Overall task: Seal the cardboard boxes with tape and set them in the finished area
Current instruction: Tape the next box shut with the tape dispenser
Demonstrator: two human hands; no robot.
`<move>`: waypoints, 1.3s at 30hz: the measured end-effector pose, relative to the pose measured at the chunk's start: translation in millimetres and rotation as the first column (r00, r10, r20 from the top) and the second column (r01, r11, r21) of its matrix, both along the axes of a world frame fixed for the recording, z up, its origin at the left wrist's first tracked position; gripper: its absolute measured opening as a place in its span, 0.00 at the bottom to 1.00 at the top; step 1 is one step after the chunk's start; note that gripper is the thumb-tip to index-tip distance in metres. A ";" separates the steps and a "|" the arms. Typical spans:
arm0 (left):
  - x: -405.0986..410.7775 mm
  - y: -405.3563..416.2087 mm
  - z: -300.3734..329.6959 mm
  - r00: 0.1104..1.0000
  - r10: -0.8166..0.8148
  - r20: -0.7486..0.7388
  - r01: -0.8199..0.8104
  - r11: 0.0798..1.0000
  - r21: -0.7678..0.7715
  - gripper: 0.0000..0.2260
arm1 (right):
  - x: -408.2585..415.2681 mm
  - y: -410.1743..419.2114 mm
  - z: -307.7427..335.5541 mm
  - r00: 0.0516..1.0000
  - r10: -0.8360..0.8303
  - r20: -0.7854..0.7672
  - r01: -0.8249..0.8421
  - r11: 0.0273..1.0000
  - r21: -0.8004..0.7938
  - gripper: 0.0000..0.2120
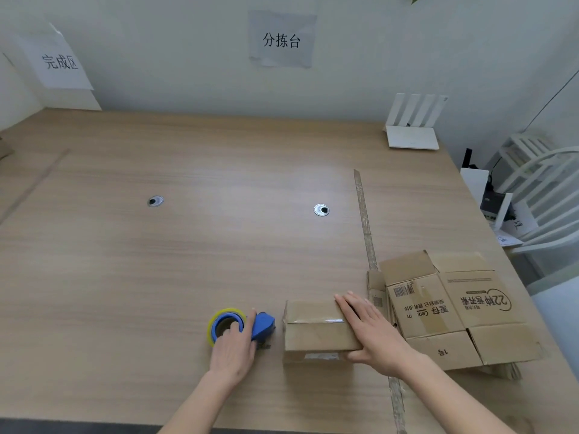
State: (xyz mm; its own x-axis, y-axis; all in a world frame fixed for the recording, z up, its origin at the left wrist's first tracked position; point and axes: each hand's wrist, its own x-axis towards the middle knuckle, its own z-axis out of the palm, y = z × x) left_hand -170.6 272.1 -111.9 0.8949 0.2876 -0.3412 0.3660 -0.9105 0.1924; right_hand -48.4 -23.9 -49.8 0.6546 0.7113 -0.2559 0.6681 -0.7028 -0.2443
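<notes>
A small closed cardboard box [313,327] lies near the table's front edge, with a strip of clear tape along its top seam. My right hand [372,330] lies flat over the box's right end, thumb hooked around its near side. Just left of the box is a blue tape dispenser [261,324] with a yellowish tape roll [219,317]. My left hand [233,349] grips the dispenser from the near side, fingers over the roll. A stack of flattened cardboard boxes [454,308] lies to the right of the small box.
The wooden table [188,245] has two round metal cable grommets [321,210] and a long tape strip [365,220] marking off the right part. A paper sign [59,62] hangs on the wall at far left, another sign [282,40] in the middle. A white router [412,126] stands at back right.
</notes>
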 end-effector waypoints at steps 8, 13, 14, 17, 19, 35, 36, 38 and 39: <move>23.5 -50.5 56.9 0.917 0.296 0.266 -0.075 0.784 -0.616 0.26 | -12.1 8.9 8.0 0.975 -0.218 0.045 0.217 0.976 0.036 0.54; 46.3 -70.8 53.1 0.943 0.304 0.136 -0.116 0.683 -0.722 0.27 | -34.9 14.6 10.4 0.925 -0.378 0.020 0.377 0.925 0.046 0.57; 51.6 -70.3 53.4 0.953 0.282 0.110 -0.125 0.699 -0.704 0.24 | -38.6 13.0 11.4 0.922 -0.385 -0.045 0.387 0.920 0.066 0.56; 70.1 -69.2 61.8 0.964 0.246 0.103 -0.124 0.756 -0.643 0.20 | -45.6 2.0 15.9 0.914 -0.325 -0.243 0.376 0.903 0.207 0.46; 78.9 -71.7 64.8 0.946 0.281 0.164 -0.116 0.761 -0.638 0.18 | -53.2 -4.4 16.1 0.919 -0.238 -0.315 0.323 0.913 0.251 0.46; 15.5 -7.9 37.1 0.961 0.155 0.231 -0.114 0.977 -0.181 0.27 | -65.6 62.6 9.5 0.878 -0.467 -0.107 0.479 0.865 0.151 0.49; 9.6 -4.0 31.7 0.969 0.156 0.190 -0.130 0.981 -0.145 0.28 | -65.1 62.2 11.1 0.880 -0.459 -0.120 0.473 0.866 0.161 0.50; 2.2 -1.0 21.8 0.987 0.140 0.076 -0.134 0.988 -0.075 0.33 | -65.0 59.7 13.8 0.892 -0.429 -0.142 0.450 0.873 0.188 0.51; 0.9 -1.2 17.1 0.991 0.129 0.025 -0.128 0.991 -0.045 0.34 | -65.3 58.1 15.7 0.898 -0.415 -0.148 0.438 0.877 0.196 0.51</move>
State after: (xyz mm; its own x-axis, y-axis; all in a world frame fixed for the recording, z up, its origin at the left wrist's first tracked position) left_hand -169.7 270.9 -94.7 0.8607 0.3863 -0.3316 0.4733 -0.8470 0.2421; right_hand -113.6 34.2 -34.0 0.8867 0.4141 -0.2054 0.2800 -0.8348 -0.4739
